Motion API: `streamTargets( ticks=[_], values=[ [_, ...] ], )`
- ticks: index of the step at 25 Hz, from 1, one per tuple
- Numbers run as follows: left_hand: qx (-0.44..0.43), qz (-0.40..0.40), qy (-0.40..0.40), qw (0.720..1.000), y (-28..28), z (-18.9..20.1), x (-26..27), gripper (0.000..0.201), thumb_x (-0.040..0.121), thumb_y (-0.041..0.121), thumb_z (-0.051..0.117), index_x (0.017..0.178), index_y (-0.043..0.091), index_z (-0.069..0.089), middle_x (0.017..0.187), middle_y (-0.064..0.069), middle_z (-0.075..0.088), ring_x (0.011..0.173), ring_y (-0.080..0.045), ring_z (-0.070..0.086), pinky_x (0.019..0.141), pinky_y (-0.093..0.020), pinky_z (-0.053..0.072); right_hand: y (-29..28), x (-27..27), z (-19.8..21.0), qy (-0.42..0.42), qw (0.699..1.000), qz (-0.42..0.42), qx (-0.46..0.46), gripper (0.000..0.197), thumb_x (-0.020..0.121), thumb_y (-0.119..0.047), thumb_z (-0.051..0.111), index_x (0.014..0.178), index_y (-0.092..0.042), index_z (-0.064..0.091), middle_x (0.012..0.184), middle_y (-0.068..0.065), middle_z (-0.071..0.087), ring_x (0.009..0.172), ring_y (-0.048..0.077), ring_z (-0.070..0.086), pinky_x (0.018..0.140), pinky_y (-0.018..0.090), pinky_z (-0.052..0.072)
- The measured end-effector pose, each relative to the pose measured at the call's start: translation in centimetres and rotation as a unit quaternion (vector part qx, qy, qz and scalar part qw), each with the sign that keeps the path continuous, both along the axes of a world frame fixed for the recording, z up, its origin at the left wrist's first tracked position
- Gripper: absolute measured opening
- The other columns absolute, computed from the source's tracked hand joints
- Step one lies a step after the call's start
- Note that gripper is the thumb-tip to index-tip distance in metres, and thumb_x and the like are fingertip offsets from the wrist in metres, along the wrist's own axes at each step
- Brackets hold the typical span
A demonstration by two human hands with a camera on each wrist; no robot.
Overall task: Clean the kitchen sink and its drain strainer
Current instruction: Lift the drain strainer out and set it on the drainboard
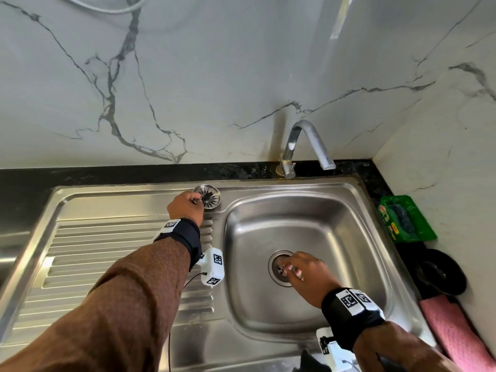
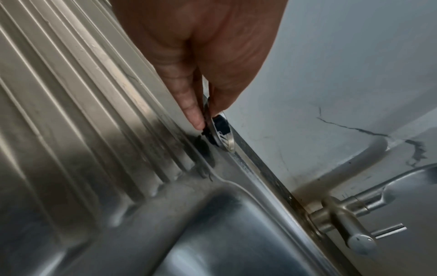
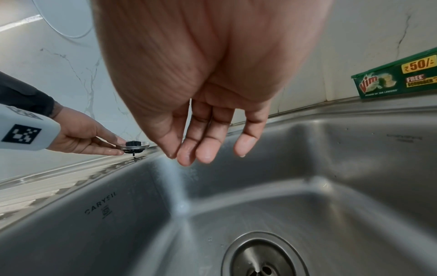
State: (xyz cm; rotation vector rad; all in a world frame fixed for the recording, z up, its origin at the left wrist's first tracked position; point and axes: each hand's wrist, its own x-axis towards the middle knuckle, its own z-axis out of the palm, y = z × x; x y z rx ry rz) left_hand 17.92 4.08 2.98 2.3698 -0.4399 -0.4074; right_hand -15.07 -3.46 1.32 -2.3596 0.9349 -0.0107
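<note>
Right hand (image 3: pixel 212 104) hangs loose-fingered, holding nothing, over the drain (image 1: pixel 279 268); left hand (image 1: pixel 185 206) pinches the strainer (image 1: pixel 208 196).

drain strainer (image 1: pixel 207 196) at sink (image 1: pixel 349 216) back rim left of faucet (image 1: pixel 300 146), drainboard (image 1: pixel 107 253) left of basin, soap box (image 1: pixel 406 218) right, drain (image 1: pixel 276 275) in basin
</note>
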Motion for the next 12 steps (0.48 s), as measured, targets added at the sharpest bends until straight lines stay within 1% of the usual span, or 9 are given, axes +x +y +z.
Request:
streamTargets(
  ticks=[2,4,7,8,10,12],
  values=[
    [0.001,0.017,-0.004,1.000,0.1,-0.4,0.6,0.021,0.086,0.018,0.064,0.105,0.022,0.073,0.111,-0.004,0.073,0.107,-0.027,0.065,0.101,-0.032,0.046,0.0,0.1,0.0,0.008,1.000,-0.003,0.004,0.029,0.084,-0.036,0.049,0.104,-0.037,0.070,0.103,-0.015,0.065,0.094,0.012,0.062,0.089,0.038,0.050],
    [-0.005,0.025,-0.004,1.000,0.5,-0.8,1.0,0.026,0.087,0.017,0.063,0.112,0.022,0.070,0.117,-0.005,0.070,0.110,-0.028,0.063,0.103,-0.033,0.043,0.0,0.4,0.0,0.012,1.000,-0.003,0.007,0.027,0.085,-0.034,0.051,0.104,-0.036,0.070,0.098,-0.019,0.062,0.089,0.010,0.062,0.088,0.037,0.050],
    [-0.013,0.012,-0.021,1.000,1.1,-1.0,0.8,0.040,0.088,0.017,0.063,0.128,0.022,0.062,0.123,-0.011,0.065,0.116,-0.033,0.058,0.105,-0.038,0.042,0.2,1.0,0.4,0.022,1.000,0.009,0.004,0.024,0.088,-0.028,0.054,0.104,-0.036,0.070,0.086,-0.033,0.050,0.078,0.000,0.054,0.086,0.032,0.050],
    [-0.011,0.006,-0.025,1.000,1.3,-1.0,0.6,0.044,0.089,0.018,0.063,0.132,0.022,0.059,0.125,-0.014,0.063,0.117,-0.035,0.056,0.105,-0.039,0.043,0.2,1.2,0.5,0.024,1.000,0.014,0.001,0.024,0.088,-0.026,0.055,0.104,-0.036,0.070,0.083,-0.036,0.046,0.076,-0.003,0.051,0.086,0.030,0.049],
    [-0.002,-0.004,-0.031,1.000,1.6,-0.9,0.3,0.048,0.089,0.017,0.063,0.136,0.024,0.056,0.128,-0.016,0.060,0.120,-0.036,0.055,0.105,-0.040,0.043,0.4,1.6,0.9,0.022,1.000,0.022,-0.004,0.026,0.088,-0.023,0.055,0.104,-0.036,0.070,0.082,-0.037,0.044,0.074,-0.005,0.049,0.085,0.027,0.049],
    [0.004,-0.010,-0.041,0.999,1.9,-0.5,0.0,0.048,0.090,0.015,0.062,0.137,0.024,0.056,0.130,-0.017,0.058,0.121,-0.035,0.055,0.105,-0.038,0.043,0.5,1.9,1.1,0.020,0.999,0.028,-0.004,0.027,0.088,-0.024,0.054,0.105,-0.037,0.070,0.084,-0.034,0.046,0.074,-0.005,0.050,0.086,0.028,0.049]
  ],
)
